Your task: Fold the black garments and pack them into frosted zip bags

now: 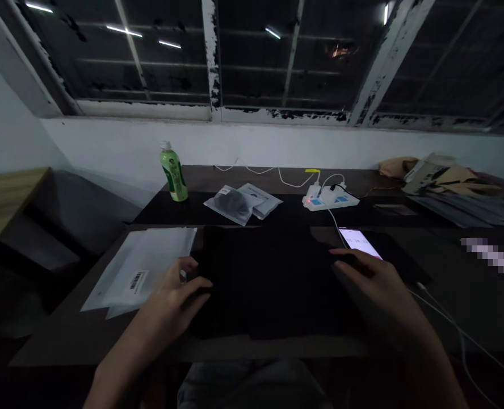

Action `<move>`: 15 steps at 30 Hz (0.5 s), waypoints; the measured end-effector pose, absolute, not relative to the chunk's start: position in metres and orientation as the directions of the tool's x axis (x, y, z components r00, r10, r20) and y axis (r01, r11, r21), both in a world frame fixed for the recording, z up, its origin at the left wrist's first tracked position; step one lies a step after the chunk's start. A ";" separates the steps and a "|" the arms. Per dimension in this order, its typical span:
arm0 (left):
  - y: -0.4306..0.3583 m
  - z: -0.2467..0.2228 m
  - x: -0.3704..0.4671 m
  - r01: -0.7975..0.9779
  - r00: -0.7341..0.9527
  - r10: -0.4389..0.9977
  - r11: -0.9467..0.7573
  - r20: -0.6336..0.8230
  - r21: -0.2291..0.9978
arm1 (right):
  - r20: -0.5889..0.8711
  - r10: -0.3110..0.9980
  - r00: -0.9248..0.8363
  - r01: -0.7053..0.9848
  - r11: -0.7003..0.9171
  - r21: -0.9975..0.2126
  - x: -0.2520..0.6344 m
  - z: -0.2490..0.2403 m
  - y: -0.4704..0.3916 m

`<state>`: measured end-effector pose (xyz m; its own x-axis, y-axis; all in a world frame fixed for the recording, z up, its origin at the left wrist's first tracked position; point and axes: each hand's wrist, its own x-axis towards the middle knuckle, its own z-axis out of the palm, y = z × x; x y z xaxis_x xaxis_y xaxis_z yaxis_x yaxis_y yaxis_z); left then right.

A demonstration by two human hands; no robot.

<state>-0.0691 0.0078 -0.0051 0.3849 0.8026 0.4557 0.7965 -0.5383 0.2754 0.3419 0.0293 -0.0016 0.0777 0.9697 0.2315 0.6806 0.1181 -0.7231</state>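
Observation:
A flat black sheet, perhaps cloth, lies on the dark table in front of me; its details are lost in the dim light. At its left edge is my left hand, fingers curved and apart, with nothing visible in them. On the opposite side, my right hand hovers by the sheet's right edge, thumb and fingers apart and seemingly holding nothing. Just beyond that hand, a phone shows a lit screen. Beside my left hand lies a stack of frosted plastic bags with a barcode label.
A green bottle stands at the back left. Flat plastic packets lie behind the sheet. A white power strip holds plugs and cables. Papers and packaging are piled back right. A white cable crosses the right side.

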 end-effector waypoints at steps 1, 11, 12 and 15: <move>0.012 -0.004 -0.069 0.793 0.371 0.794 -0.540 0.481 0.281 | 0.306 0.948 0.087 0.691 0.164 -0.704 0.341 -0.002 0.035; 0.080 0.045 -0.061 0.403 0.041 0.978 -0.202 0.202 0.893 | 0.432 0.896 0.099 0.473 0.339 -0.813 0.341 0.038 0.092; 0.085 0.054 -0.059 0.306 0.039 0.992 -0.130 0.124 0.943 | 0.400 0.907 0.130 0.390 0.324 -0.862 0.339 0.046 0.095; 0.098 0.077 -0.057 0.054 0.125 0.988 0.089 -0.095 0.995 | 0.138 0.980 0.141 0.075 0.128 -0.989 0.338 0.066 0.106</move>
